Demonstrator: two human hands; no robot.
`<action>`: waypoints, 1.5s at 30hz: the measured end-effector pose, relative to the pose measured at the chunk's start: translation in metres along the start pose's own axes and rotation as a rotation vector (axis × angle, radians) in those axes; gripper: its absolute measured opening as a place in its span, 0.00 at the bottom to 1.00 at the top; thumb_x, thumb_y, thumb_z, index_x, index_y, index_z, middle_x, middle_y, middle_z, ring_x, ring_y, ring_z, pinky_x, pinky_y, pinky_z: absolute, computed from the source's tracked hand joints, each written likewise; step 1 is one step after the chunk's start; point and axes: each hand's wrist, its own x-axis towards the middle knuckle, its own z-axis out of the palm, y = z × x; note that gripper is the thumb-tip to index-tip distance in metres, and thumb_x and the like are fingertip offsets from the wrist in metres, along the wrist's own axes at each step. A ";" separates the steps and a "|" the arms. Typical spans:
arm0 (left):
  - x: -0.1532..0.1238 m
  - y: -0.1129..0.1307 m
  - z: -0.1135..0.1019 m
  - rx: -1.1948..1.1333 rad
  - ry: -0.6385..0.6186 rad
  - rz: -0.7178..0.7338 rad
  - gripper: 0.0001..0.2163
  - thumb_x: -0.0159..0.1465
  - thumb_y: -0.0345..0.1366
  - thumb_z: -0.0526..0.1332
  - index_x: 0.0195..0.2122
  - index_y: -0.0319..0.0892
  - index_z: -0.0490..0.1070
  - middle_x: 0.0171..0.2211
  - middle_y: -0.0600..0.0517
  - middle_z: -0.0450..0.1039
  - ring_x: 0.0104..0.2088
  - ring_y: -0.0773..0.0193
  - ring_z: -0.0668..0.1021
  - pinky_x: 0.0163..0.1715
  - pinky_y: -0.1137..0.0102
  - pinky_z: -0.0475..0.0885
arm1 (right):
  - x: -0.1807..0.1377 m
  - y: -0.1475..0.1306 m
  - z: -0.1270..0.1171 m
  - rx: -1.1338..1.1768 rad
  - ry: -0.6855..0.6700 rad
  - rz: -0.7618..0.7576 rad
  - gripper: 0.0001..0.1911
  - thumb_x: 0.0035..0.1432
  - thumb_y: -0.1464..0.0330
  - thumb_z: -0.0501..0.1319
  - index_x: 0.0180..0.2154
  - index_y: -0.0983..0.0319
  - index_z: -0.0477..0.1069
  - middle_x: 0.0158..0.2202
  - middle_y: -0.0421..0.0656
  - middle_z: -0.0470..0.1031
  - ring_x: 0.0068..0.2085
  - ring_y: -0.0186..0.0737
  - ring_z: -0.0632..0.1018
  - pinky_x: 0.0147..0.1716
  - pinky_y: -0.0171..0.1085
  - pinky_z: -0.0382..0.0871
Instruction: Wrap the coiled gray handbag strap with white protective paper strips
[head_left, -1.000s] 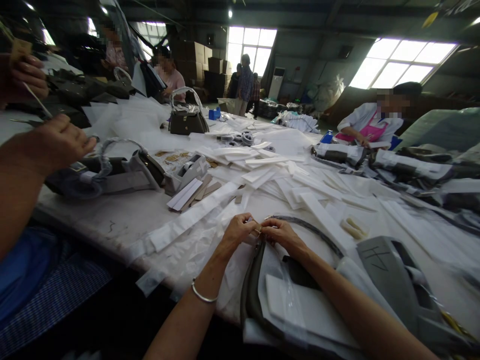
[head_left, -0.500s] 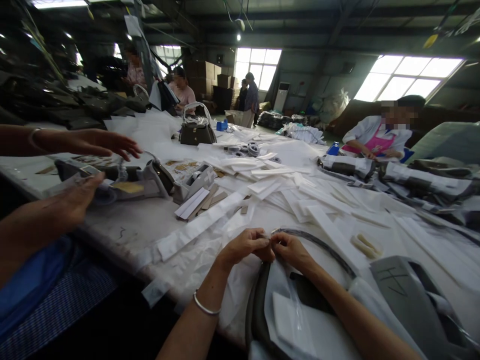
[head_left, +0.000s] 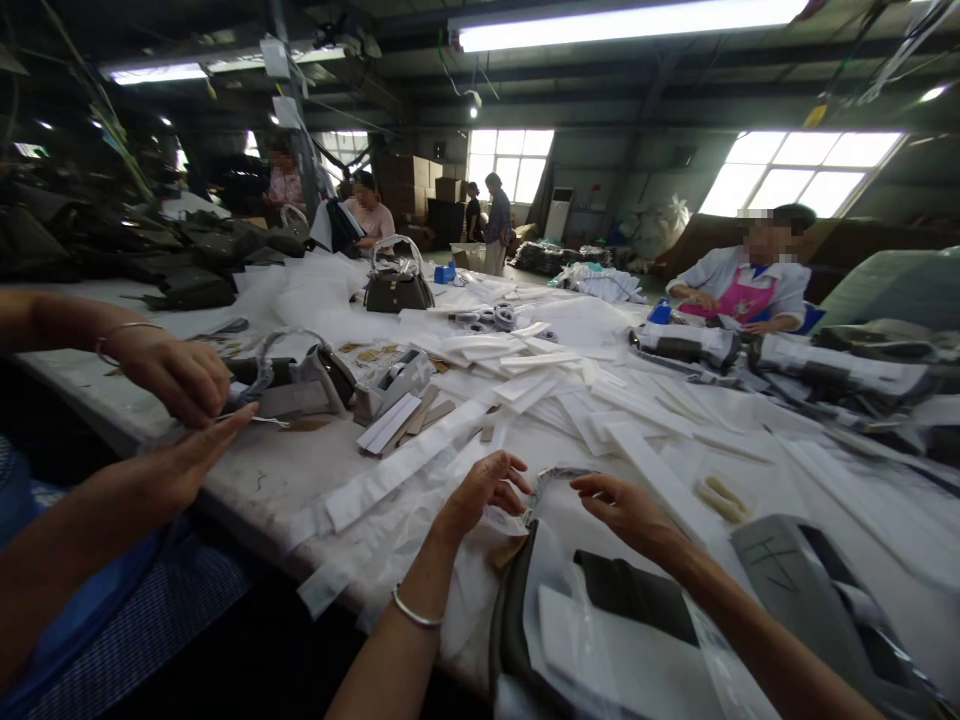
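Observation:
In the head view, a dark olive handbag (head_left: 634,595) lies before me, with white sheets (head_left: 577,640) and clear plastic over it. Its plastic-wrapped handle (head_left: 553,482) arches up at the far end. My left hand (head_left: 487,492), a silver bangle on its wrist, hovers left of the handle with loosely bent, separated fingers. Just under those fingers, a brown tag (head_left: 508,553) hangs at the bag's edge beside something whitish. To the right of the handle, my right hand (head_left: 626,510) is open, fingers stretched towards it and apparently holding nothing.
A grey moulded insert (head_left: 787,570) lies to my right. White strips (head_left: 525,365) cover much of the table. At left, a co-worker's hands (head_left: 176,385) work beside another bag. An upright handbag (head_left: 397,290) stands farther back. Another person (head_left: 742,285) works across the table.
My hands were pinched together at the handle's end; they have parted, the right one moving right, and their fingers have opened. The tag shows now. The co-worker's hands have come together.

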 end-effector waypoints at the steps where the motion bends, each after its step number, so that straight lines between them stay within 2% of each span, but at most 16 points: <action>1: 0.001 0.000 0.000 -0.018 0.035 0.019 0.29 0.60 0.63 0.57 0.42 0.38 0.70 0.32 0.47 0.76 0.24 0.64 0.78 0.26 0.69 0.73 | -0.005 0.007 -0.007 -0.044 0.007 -0.001 0.21 0.53 0.60 0.56 0.45 0.60 0.78 0.42 0.47 0.80 0.40 0.45 0.79 0.43 0.43 0.71; 4: 0.003 0.002 0.000 -0.076 0.116 0.048 0.30 0.57 0.64 0.60 0.39 0.37 0.71 0.29 0.48 0.75 0.25 0.64 0.78 0.27 0.70 0.72 | -0.022 0.028 -0.016 -0.158 -0.017 0.022 0.22 0.54 0.61 0.56 0.47 0.60 0.78 0.46 0.48 0.79 0.46 0.48 0.78 0.50 0.44 0.70; 10: 0.002 0.003 -0.002 -0.115 0.179 0.073 0.28 0.57 0.61 0.63 0.38 0.37 0.72 0.30 0.47 0.75 0.26 0.64 0.77 0.29 0.70 0.71 | -0.038 0.049 -0.001 -0.337 -0.071 0.024 0.23 0.57 0.62 0.53 0.48 0.64 0.77 0.55 0.52 0.74 0.57 0.50 0.72 0.61 0.45 0.60; 13: 0.002 0.000 -0.003 -0.124 0.187 0.069 0.28 0.56 0.61 0.63 0.38 0.37 0.72 0.30 0.48 0.75 0.27 0.64 0.77 0.30 0.70 0.72 | -0.038 0.051 0.003 -0.361 -0.081 0.018 0.22 0.58 0.63 0.52 0.48 0.63 0.78 0.55 0.52 0.74 0.57 0.50 0.72 0.61 0.44 0.60; 17: 0.003 0.000 -0.004 -0.124 0.188 0.074 0.27 0.56 0.61 0.63 0.38 0.37 0.72 0.30 0.48 0.76 0.27 0.65 0.77 0.31 0.70 0.72 | -0.035 0.051 -0.001 -0.341 -0.082 -0.016 0.20 0.56 0.65 0.54 0.45 0.62 0.79 0.51 0.51 0.77 0.53 0.51 0.76 0.58 0.45 0.65; 21: 0.003 -0.001 -0.003 -0.135 0.181 0.084 0.27 0.57 0.61 0.63 0.37 0.38 0.72 0.30 0.48 0.75 0.27 0.64 0.77 0.31 0.69 0.72 | -0.023 0.042 -0.004 -0.300 0.025 -0.048 0.17 0.59 0.63 0.55 0.43 0.60 0.79 0.47 0.50 0.79 0.50 0.52 0.78 0.55 0.49 0.67; 25: 0.003 0.000 0.005 -0.119 0.207 0.086 0.28 0.56 0.62 0.63 0.36 0.38 0.72 0.30 0.48 0.75 0.27 0.64 0.77 0.31 0.69 0.71 | 0.001 0.028 0.006 -0.285 0.186 -0.192 0.20 0.65 0.59 0.53 0.52 0.60 0.74 0.53 0.49 0.76 0.54 0.50 0.76 0.56 0.49 0.68; 28: 0.001 0.018 0.022 -0.014 0.184 0.100 0.28 0.55 0.63 0.63 0.35 0.38 0.71 0.30 0.47 0.76 0.29 0.63 0.78 0.31 0.69 0.70 | 0.021 0.033 0.025 -0.390 0.251 -0.343 0.24 0.65 0.58 0.55 0.59 0.58 0.68 0.62 0.49 0.68 0.62 0.51 0.69 0.60 0.52 0.63; 32: 0.013 0.076 0.043 0.345 0.001 0.180 0.19 0.61 0.52 0.64 0.40 0.40 0.75 0.37 0.46 0.78 0.38 0.60 0.78 0.38 0.68 0.71 | 0.037 0.064 0.052 -0.556 0.199 -0.522 0.29 0.65 0.57 0.57 0.65 0.55 0.60 0.65 0.46 0.64 0.64 0.53 0.65 0.62 0.56 0.59; 35: 0.060 0.120 0.030 0.654 0.028 0.293 0.13 0.62 0.45 0.63 0.41 0.42 0.76 0.39 0.48 0.79 0.40 0.58 0.79 0.42 0.68 0.71 | 0.043 0.084 0.062 -0.609 0.248 -0.587 0.34 0.65 0.58 0.57 0.69 0.53 0.50 0.65 0.44 0.64 0.64 0.52 0.66 0.62 0.54 0.60; 37: 0.111 0.138 0.002 0.835 0.131 0.316 0.11 0.63 0.42 0.61 0.40 0.42 0.76 0.39 0.49 0.79 0.40 0.58 0.79 0.42 0.68 0.72 | 0.046 0.090 0.061 -0.622 0.295 -0.644 0.38 0.64 0.58 0.58 0.70 0.52 0.46 0.64 0.43 0.65 0.62 0.50 0.69 0.61 0.50 0.63; 38: 0.141 0.143 -0.016 0.950 0.234 0.304 0.10 0.63 0.41 0.60 0.40 0.43 0.76 0.39 0.49 0.79 0.40 0.58 0.79 0.42 0.68 0.72 | 0.047 0.092 0.060 -0.622 0.316 -0.676 0.39 0.64 0.58 0.59 0.70 0.53 0.44 0.63 0.43 0.66 0.61 0.49 0.71 0.59 0.48 0.65; 40: 0.199 0.146 -0.053 1.012 0.342 0.285 0.08 0.63 0.36 0.59 0.39 0.41 0.76 0.43 0.45 0.78 0.46 0.53 0.78 0.49 0.64 0.70 | 0.051 0.094 0.057 -0.617 0.339 -0.721 0.42 0.62 0.58 0.60 0.71 0.55 0.43 0.62 0.44 0.68 0.59 0.49 0.73 0.58 0.45 0.67; 42: 0.251 0.142 -0.088 1.052 0.414 0.263 0.07 0.60 0.33 0.60 0.37 0.41 0.75 0.48 0.41 0.75 0.54 0.48 0.73 0.58 0.59 0.63 | 0.054 0.096 0.057 -0.615 0.348 -0.750 0.42 0.62 0.55 0.60 0.71 0.56 0.43 0.60 0.44 0.70 0.57 0.49 0.75 0.56 0.44 0.69; 45: 0.310 0.130 -0.128 1.086 0.453 0.215 0.06 0.60 0.34 0.61 0.36 0.40 0.75 0.52 0.39 0.72 0.60 0.44 0.66 0.62 0.51 0.54 | 0.057 0.100 0.063 -0.585 0.401 -0.715 0.38 0.65 0.53 0.56 0.70 0.54 0.45 0.57 0.43 0.74 0.55 0.50 0.77 0.55 0.47 0.71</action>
